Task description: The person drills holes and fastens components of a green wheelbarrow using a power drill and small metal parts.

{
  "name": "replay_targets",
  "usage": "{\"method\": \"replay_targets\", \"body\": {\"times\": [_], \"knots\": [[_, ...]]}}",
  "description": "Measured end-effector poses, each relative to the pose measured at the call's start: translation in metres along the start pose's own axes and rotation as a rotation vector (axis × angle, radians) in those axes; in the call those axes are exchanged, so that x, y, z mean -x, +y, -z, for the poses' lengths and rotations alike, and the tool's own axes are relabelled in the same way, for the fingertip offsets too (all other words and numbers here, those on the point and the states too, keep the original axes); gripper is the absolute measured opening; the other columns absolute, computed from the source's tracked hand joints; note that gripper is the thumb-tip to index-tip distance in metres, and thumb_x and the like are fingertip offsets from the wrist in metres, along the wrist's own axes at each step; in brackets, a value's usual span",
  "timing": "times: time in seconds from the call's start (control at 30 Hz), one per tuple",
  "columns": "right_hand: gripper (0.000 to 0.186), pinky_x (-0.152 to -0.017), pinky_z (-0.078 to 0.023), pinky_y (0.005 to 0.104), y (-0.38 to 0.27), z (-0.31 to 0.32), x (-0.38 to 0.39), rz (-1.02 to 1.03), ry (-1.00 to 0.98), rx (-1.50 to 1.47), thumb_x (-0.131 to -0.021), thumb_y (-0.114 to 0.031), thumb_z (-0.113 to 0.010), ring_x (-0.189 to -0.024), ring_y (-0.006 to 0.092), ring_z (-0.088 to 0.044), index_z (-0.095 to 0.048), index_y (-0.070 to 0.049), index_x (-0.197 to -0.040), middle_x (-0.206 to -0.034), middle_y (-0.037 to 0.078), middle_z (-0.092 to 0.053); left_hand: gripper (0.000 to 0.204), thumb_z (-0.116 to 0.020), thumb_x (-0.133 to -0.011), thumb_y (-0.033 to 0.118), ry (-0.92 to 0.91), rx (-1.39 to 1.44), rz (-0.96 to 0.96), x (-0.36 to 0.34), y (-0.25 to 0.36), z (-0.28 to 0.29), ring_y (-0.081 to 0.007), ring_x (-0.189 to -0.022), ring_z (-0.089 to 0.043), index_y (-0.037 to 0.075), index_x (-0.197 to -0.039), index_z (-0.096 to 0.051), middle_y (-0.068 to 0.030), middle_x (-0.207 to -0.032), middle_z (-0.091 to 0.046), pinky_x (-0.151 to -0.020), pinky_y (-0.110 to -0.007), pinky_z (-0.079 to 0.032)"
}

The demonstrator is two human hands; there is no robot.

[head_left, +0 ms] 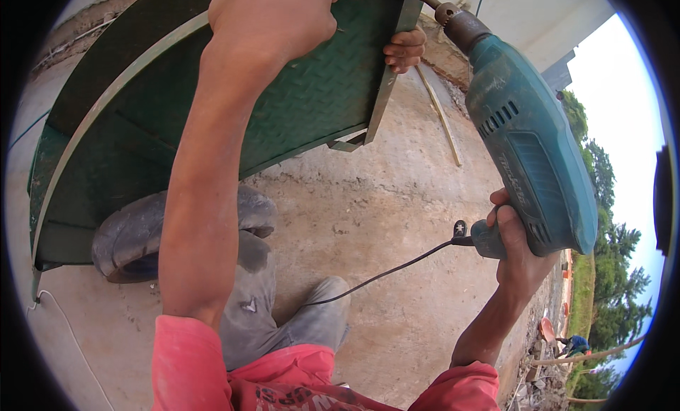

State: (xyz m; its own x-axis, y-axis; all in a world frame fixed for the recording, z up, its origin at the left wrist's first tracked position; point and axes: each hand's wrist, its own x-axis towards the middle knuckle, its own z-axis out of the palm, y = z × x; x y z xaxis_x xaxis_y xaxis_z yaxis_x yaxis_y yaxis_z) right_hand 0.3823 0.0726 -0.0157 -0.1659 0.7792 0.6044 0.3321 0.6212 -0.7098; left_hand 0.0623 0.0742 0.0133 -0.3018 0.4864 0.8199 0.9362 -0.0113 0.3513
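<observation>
My right hand [520,251] is wrapped round the handle of a teal corded electric drill [535,142], with fingers at its trigger side. The drill tilts up to the left; its chuck and bit reach the upper right edge of a green metal body [319,92] with a raised tread pattern. Across that body stretches my left arm; my left hand [273,18] is closed at the top, its fingers partly cut off by the picture's edge, so what it grips is hidden. Another person's hand [405,51] curls round the green body's right edge from behind.
A black tyre [131,237] lies beneath the green body, by my knees. The drill's black cord [382,273] runs toward my leg. A thin strip [439,117] rests on the concrete floor [397,326]. At far right, a person [575,345] bends near rubble and trees.
</observation>
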Motion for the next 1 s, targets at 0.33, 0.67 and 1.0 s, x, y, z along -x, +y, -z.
{"method": "replay_targets", "body": {"times": [0.33,0.67,1.0], "knots": [[0.035,-0.073,-0.058,0.0322,0.001,-0.001,0.000,0.007,-0.010,-0.008,-0.083,-0.003,-0.078,-0.081,0.0188,-0.072,-0.066,0.005,-0.116,-0.093,0.014,-0.074,0.012,-0.068,-0.071,0.001,0.044,-0.071,-0.047,-0.001,-0.004,-0.005,-0.0358,-0.089,-0.071,0.007,-0.080,-0.063,-0.0133,-0.084,-0.070,-0.076,-0.047,-0.055],[0.041,-0.057,-0.054,0.0316,0.003,-0.007,-0.007,-0.047,-0.038,-0.184,-0.086,-0.015,-0.075,-0.064,0.0210,-0.066,-0.062,0.008,-0.118,-0.087,0.018,-0.068,0.011,-0.068,-0.071,0.000,0.094,-0.056,-0.044,0.003,-0.008,-0.014,-0.0348,-0.086,-0.071,0.008,-0.077,-0.063,-0.0123,-0.081,-0.070,-0.075,-0.045,-0.055],[0.040,-0.059,-0.053,0.0304,0.007,-0.005,-0.005,0.010,-0.051,-0.164,-0.086,-0.011,-0.077,-0.066,0.0193,-0.067,-0.063,0.006,-0.119,-0.085,0.016,-0.070,0.014,-0.067,-0.069,-0.002,0.141,-0.030,-0.058,0.002,-0.012,-0.021,-0.0331,-0.088,-0.071,0.008,-0.077,-0.062,-0.0118,-0.082,-0.069,-0.076,-0.044,-0.056]]}}
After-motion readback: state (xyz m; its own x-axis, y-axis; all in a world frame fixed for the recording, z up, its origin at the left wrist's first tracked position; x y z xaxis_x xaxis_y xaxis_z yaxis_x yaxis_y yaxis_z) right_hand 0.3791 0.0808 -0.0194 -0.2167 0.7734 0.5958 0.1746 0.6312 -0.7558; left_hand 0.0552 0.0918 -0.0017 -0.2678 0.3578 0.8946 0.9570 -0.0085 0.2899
